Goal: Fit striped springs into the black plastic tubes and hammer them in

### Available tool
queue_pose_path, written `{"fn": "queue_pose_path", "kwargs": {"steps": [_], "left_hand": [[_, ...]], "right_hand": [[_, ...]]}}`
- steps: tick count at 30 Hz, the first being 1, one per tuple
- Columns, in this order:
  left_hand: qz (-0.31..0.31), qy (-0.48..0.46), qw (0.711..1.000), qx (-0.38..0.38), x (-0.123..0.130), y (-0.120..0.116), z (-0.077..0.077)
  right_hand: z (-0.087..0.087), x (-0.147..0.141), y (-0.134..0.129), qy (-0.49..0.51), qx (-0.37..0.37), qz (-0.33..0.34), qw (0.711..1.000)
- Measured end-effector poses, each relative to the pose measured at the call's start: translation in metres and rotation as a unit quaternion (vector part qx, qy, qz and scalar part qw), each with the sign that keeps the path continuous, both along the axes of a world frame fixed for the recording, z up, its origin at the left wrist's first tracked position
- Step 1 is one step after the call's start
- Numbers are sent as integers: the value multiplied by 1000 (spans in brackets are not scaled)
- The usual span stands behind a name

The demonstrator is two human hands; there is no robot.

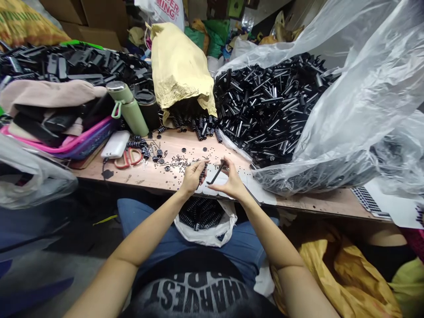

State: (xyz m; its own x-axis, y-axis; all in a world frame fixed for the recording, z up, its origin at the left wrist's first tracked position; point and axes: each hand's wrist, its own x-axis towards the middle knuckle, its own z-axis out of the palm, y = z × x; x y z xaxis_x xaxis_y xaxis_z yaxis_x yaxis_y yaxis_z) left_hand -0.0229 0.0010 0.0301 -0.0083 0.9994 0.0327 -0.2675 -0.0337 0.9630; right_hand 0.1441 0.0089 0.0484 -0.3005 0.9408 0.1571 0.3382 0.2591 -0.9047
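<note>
Over the front edge of the table, my left hand (193, 176) is closed around a small dark ribbed cylinder (202, 173), partly hidden by the fingers. Just to its right, my right hand (232, 180) grips a slim black strip (216, 172) between thumb and fingers, tilted with its lower end toward the left hand. The two pieces are apart. Tiny dark beads (180, 165) lie scattered on the table beyond the hands. In my lap sits a white bag (228, 227) holding many ribbed black pieces (200, 212).
A clear plastic bag (318, 141) holds a heap of black parts (265, 106) at right. Ribbed pieces spill from a yellow bag (182, 62). Red-handled scissors (127, 159), a white power bank (115, 144), a green flask (132, 112) and a pink basket (71, 148) stand left.
</note>
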Motion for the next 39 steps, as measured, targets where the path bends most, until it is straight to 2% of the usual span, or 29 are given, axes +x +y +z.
{"fn": "queue_pose_path", "kwargs": {"steps": [2,4,9,17,24,28,30,33,34,35,36,37,38,39], "left_hand": [[-7,-43,998,-42,1,0,4],[-9,-65,995,-71,3,1,6],[27,-131,984,-121,12,3,8],[14,-124,977,-175,19,2,14],[10,-102,969,-223,21,5,6],[-9,-22,973,-229,32,16,-4],[2,53,980,-192,34,12,-9],[50,198,977,-64,12,-21,-19],[37,235,971,-20,-3,-39,-25],[-13,256,967,6,-23,-60,-31],[-90,261,961,2,-47,-84,-38],[-165,258,951,-40,-73,-111,-43],[-210,263,934,-122,-102,-141,-47],[-219,290,905,-223,-131,-172,-48]], "right_hand": [[4,5,-5,-75,91,72,990],[9,5,-9,-130,140,116,975],[18,-10,-11,-180,167,162,956],[5,-11,-1,-179,141,173,958],[-3,-10,1,-169,103,155,968],[-15,-12,4,-189,91,132,969],[-29,-12,5,-212,95,112,966],[-54,-8,8,-249,103,74,960],[-62,-6,10,-255,111,52,959],[-69,-4,15,-262,120,44,957],[-76,-2,21,-271,133,35,953],[-80,-2,29,-282,147,28,948],[-84,-2,37,-294,158,28,942],[-86,-4,44,-310,165,31,936]]}}
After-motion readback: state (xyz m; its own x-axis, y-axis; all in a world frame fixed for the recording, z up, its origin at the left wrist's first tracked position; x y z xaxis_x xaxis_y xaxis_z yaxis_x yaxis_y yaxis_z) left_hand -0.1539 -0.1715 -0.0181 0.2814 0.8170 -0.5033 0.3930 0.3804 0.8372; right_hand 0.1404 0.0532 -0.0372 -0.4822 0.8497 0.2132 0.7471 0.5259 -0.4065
